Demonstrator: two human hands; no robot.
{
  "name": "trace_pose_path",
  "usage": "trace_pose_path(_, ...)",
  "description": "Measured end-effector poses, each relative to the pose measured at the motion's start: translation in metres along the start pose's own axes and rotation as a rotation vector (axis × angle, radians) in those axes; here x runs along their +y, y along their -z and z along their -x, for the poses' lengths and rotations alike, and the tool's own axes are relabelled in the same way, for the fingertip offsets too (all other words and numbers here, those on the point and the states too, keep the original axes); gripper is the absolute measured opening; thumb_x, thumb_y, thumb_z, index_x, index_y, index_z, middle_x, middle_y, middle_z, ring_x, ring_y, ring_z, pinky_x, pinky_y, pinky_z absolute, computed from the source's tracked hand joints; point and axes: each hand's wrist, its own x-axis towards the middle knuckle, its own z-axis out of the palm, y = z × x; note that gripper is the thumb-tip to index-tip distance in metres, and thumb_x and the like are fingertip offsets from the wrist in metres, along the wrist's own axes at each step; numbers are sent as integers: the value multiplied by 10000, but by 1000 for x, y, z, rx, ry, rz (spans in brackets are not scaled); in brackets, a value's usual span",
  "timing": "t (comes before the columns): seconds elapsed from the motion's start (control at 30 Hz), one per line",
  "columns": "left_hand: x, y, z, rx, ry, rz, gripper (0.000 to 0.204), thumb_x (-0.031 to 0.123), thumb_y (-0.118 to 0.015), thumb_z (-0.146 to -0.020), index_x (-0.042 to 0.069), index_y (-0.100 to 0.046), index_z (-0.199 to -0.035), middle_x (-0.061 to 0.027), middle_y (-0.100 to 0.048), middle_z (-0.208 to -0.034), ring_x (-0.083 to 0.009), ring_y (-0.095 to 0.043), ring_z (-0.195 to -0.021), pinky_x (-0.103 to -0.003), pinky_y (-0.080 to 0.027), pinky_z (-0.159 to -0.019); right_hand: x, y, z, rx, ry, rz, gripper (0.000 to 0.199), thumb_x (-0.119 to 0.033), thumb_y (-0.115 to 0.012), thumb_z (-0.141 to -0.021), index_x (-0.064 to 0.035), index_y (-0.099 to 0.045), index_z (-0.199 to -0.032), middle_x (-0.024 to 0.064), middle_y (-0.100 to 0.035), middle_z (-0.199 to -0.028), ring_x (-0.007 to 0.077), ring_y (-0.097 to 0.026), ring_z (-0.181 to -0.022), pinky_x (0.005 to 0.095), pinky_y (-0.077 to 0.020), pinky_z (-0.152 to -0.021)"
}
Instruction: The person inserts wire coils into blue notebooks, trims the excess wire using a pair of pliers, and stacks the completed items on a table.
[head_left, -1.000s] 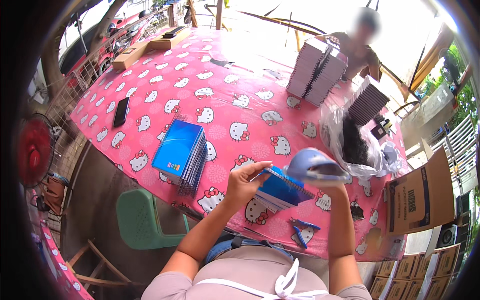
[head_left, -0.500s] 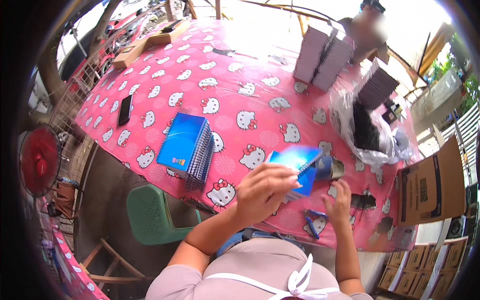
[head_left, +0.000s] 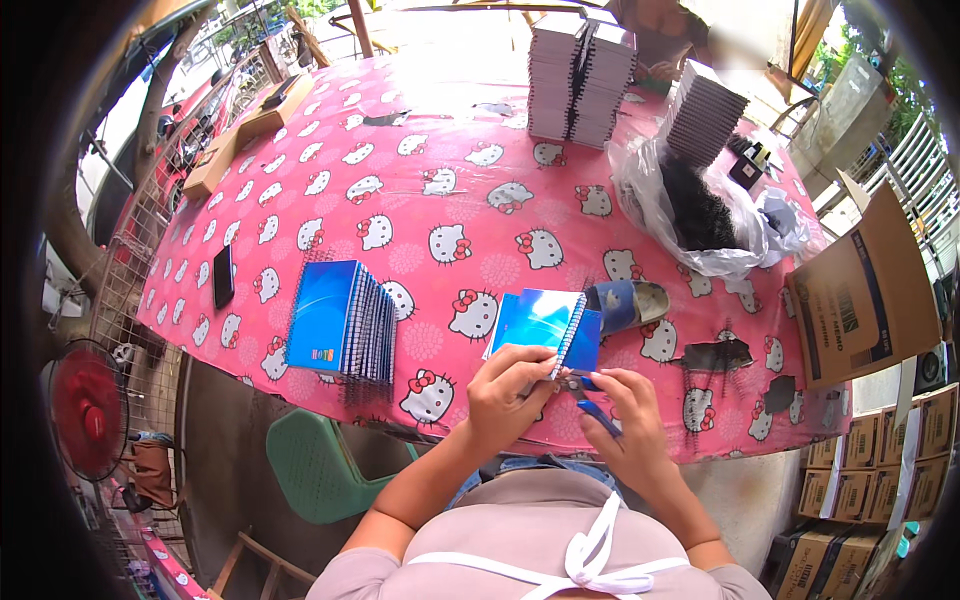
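A blue-covered spiral notebook (head_left: 535, 325) lies near the front edge of the table, over other blue notebooks. My left hand (head_left: 508, 395) grips its near corner, fingers closed by the lower end of the coil. In my right hand (head_left: 640, 425) is a pair of blue-handled pliers (head_left: 600, 412). The jaws are at that coil end, close to my left fingertips; whether they bite the wire I cannot tell. Left of my hands stands a stack of blue spiral notebooks (head_left: 325, 315). A blue and beige object, perhaps a slipper (head_left: 622, 304), lies just beyond the notebook.
Tall stacks of spiral-bound pads (head_left: 560, 85) stand at the far right, with a person (head_left: 660, 35) behind. A plastic bag (head_left: 640, 190) holds black coils (head_left: 700, 210). A cardboard box (head_left: 860, 300) is at right, a phone (head_left: 222, 277) at left, a green chair (head_left: 310, 470) below.
My right hand has picked up the pliers from the table and brought them to the coil. The notebook, raised and blurred before, now lies lower and flatter under my left hand.
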Motion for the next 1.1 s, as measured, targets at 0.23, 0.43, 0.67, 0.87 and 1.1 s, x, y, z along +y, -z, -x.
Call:
trace_pose_path(0.23,3,11,-2,1,-157,-27,253,-102,-762,-665,-3,-679,-883,-143,-680,-939,-240,-675,-791,-305,-555,-651,25,-5,-2,-490,-723,-1450,339,-149,-636,-909,10,-563,-1199,101,-650,-952,173,-623,-771,240,-488,-695)
trace_pose_path(0.43,32,81,-41,264,-1,-221,183,7,-748,-782,52,-676,-944,-98,-691,-897,-185,-670,-794,-301,-555,-698,46,-14,29,-86,-543,-690,379,-218,-678,-869,0,-582,-1164,140,-630,-1080,242,-622,-968,393,-498,-838)
trace_pose_path(0.67,60,227,-126,91,-246,-860,142,52,-585,-869,59,-658,-991,-38,-589,-676,-173,-507,-605,-326,-381,-741,108,-21,71,-34,-278,227,404,-224,-758,-748,-1,-638,-1063,180,-535,-1222,389,-455,-1200,423,-353,-1041)
trace_pose_path(0.87,-62,236,-128,-654,96,-837,393,394,-470,-963,124,-571,-1230,-106,-581,-1233,-235,-471,-1224,-475,-210,-1061,98,-31,-17,91,-436,-284,320,-250,-705,-858,4,-642,-1043,156,-627,-1052,203,-614,-886,309,-499,-753)
trace_pose_path(1.1,-59,207,-115,-665,376,-796,631,547,-237,-997,150,-300,-1483,-111,-341,-1509,-270,-225,-1437,-592,36,-1129,115,-70,-34,69,-610,-679,368,-300,-666,-913,2,-581,-1106,24,-633,-932,83,-569,-797,236,-474,-704)
